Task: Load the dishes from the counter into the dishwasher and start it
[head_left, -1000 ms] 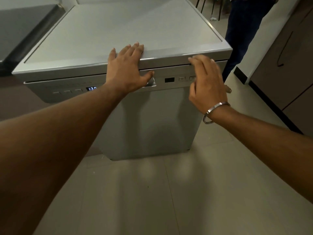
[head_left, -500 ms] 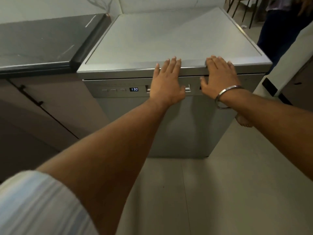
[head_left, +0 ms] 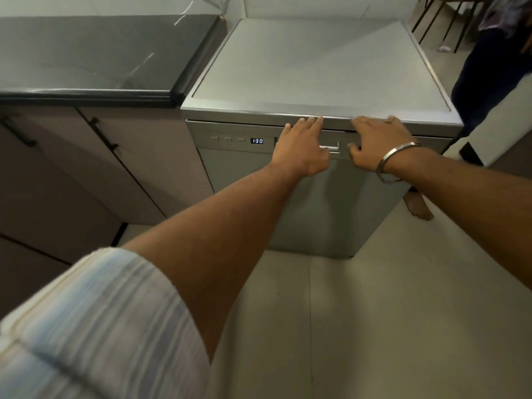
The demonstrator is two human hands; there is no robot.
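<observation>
In the head view, the closed dishwasher [head_left: 316,197] is seen standing just beside the dark surface [head_left: 95,53]. The left hand [head_left: 302,151] and right hand [head_left: 377,142] are laid flat, fingers straight, against its top front edge; 1:30 is shown on the display [head_left: 256,141].
</observation>
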